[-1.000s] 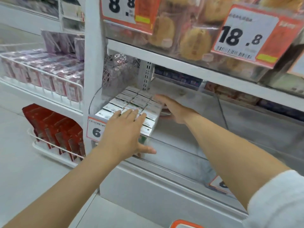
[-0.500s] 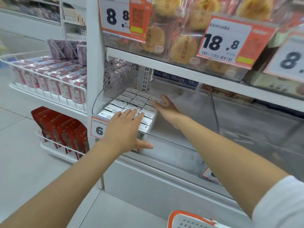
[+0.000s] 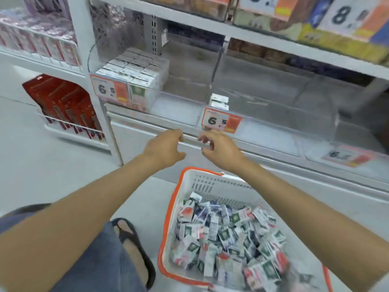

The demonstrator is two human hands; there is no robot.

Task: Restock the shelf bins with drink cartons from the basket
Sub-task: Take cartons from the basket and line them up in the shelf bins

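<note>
Pale tiled floor (image 3: 31, 165) — white shelving (image 3: 80, 39)

Both hands have left the cartons (image 3: 134, 66): left hand (image 3: 163, 149) and right hand (image 3: 221, 149) now hang empty above the basket (image 3: 202, 182).

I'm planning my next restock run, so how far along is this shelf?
Done: the left bin holds a packed block of cartons. In hand: nothing; the left hand and right hand hang empty above the basket. Left: the next bin has only a couple of cartons at its front corner, and the basket is full.
</note>
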